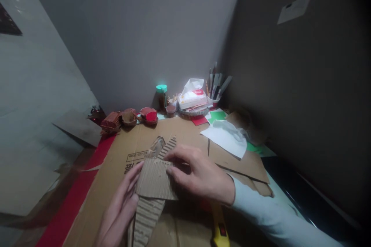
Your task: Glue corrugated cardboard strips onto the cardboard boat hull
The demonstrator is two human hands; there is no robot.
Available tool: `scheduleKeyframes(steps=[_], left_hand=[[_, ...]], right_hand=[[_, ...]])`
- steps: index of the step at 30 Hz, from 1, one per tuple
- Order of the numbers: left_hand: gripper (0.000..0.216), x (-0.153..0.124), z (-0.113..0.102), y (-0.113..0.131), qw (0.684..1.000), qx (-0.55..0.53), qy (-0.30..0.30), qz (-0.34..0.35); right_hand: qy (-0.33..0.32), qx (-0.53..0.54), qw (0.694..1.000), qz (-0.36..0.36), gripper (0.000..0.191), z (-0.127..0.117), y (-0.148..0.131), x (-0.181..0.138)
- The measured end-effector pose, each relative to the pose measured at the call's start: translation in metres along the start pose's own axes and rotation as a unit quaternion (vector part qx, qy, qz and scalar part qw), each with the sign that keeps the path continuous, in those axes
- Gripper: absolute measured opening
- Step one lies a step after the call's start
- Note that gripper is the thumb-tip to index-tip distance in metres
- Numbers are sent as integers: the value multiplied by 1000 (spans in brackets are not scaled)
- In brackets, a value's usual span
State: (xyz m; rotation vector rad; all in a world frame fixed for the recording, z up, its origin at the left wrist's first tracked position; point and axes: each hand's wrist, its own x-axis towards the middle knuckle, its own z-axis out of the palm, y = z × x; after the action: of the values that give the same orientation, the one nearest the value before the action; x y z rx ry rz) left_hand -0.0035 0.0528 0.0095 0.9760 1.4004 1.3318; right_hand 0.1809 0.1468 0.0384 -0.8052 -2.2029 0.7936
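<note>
I see a dim picture with soft, weak light that seems to come from above and from the left. The left wall (pixel 34 96) is the brightest area, while the right wall (pixel 304 96) and the top right corner fall almost into black. The far things on the bench (pixel 185 131) are soft and a little grainy. The wide lens bends the walls strongly at the edges. The near sleeve (pixel 278 220) is slightly blurred. I find no hard glare.
</note>
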Motion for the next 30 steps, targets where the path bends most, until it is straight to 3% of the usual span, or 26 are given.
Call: scheduleKeyframes(steps=[4, 10, 21, 30], left_hand=[[54, -1, 0, -3, 998, -62, -19, -12], [60, -2, 2, -10, 998, 44, -5, 43], [54, 8, 1, -25, 997, 45, 5, 66], [51, 10, -1, -18, 996, 51, 12, 70]], right_hand=[[3, -3, 1000, -7, 17, 1, -2, 0], [2, -9, 1000, -23, 16, 1, -5, -2], [-34, -14, 997, -74, 21, 10, -9, -7], [-23, 15, 999, -44, 17, 5, -3, -4]])
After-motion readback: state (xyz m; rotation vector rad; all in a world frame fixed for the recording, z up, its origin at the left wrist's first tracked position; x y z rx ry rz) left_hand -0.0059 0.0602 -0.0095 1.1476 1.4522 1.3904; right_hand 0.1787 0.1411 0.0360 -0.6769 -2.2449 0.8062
